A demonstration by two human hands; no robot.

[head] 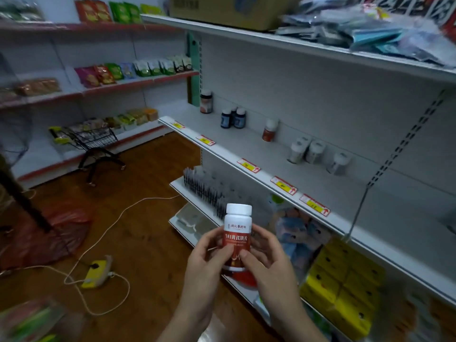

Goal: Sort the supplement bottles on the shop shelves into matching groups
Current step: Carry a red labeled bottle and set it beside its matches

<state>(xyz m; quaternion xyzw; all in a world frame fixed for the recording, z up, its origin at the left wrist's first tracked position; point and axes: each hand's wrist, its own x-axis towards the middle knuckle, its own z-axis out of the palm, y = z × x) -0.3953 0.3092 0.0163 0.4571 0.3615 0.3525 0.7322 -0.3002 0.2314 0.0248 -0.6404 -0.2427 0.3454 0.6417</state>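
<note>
Red-labelled supplement bottle (237, 236), white cap up, held upright between both hands: left hand (206, 261) fingers grasp its left side, right hand (267, 261) fingers its right, thumbs pressed on the label front.

Both hands hold one red-labelled supplement bottle (237, 239) upright with its white cap on top: the left hand (206, 264) grips its left side, the right hand (267, 261) its right, thumbs on the label. On the white shelf (328, 193) beyond stand a dark bottle (206, 101) at the far end, a cluster of blue-labelled bottles (233, 118), a second red-labelled bottle (269, 130) and, nearer, several white-capped bottles (314, 154) (labels too blurred to read). Yellow price tags (283, 185) line the shelf's front edge. A small shopping cart (95, 141) stands on the wooden floor at left.
</note>
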